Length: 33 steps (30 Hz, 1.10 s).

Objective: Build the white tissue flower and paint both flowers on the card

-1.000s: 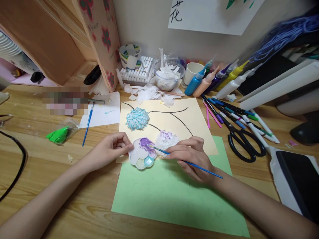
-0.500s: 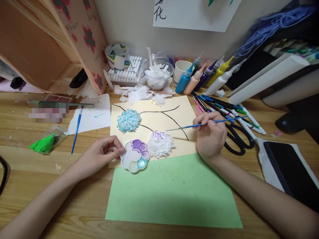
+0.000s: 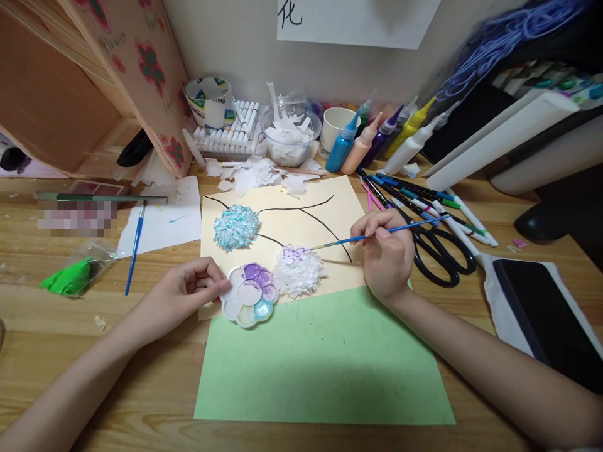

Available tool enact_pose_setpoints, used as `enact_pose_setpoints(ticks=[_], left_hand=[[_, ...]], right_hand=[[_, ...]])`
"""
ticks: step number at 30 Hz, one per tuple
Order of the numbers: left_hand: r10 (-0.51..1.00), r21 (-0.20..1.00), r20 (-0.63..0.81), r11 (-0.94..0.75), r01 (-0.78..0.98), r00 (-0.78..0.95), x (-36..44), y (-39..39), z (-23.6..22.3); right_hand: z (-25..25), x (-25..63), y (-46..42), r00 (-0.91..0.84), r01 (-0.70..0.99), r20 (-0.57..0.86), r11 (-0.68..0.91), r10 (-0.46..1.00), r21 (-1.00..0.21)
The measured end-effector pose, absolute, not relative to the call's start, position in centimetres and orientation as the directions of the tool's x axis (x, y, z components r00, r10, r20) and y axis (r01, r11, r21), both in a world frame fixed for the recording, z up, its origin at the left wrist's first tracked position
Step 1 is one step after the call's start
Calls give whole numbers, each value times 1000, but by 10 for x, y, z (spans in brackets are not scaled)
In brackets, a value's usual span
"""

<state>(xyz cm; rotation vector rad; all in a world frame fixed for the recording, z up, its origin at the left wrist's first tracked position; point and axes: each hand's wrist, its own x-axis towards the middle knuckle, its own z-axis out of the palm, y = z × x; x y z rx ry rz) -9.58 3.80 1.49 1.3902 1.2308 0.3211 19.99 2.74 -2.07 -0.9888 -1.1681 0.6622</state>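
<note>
My left hand [image 3: 200,282] pinches the left rim of a white flower-shaped paint palette [image 3: 232,307], whose wells hold purple and turquoise paint. In my right hand [image 3: 386,251] is a thin blue paintbrush [image 3: 348,239], held like a pen and pointing left. Its tip meets the purple-tinted upper part of a white paper flower [image 3: 300,276]. That flower sits on a cream sheet [image 3: 339,276] with black branch lines. A turquoise-and-white paper flower [image 3: 236,227] is on the sheet's upper left. Below lies a green sheet [image 3: 325,370], partly overlapped by the cream one.
Black-handled scissors [image 3: 436,254] and several pens lie right of my right hand, near a dark phone [image 3: 546,307]. Paint bottles [image 3: 343,150] and a bowl of paper scraps [image 3: 289,144] stand at the back. Another paintbrush [image 3: 135,248] and a green bag [image 3: 70,276] lie left.
The brush tip has moved left, onto the purple part of the white flower, with my right hand following. My left hand still holds the palette. The whole view has shifted slightly.
</note>
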Motion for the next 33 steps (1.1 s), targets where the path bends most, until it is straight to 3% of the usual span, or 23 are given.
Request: enact_pose_setpoints(ticks=[15,27,33], left_hand=[[800,844,-451,238,480,395,-96,37,16],[801,844,-450,237,481,394,-97,37,16],[798,847,-452,244,473,398,-98,38,13]], right_hand=[[-20,199,26,276,120,448,432,851,-894],[-19,195,22,283,138,542,526,791,-840],[-21,196,19,238,292,604,537,760,-791]])
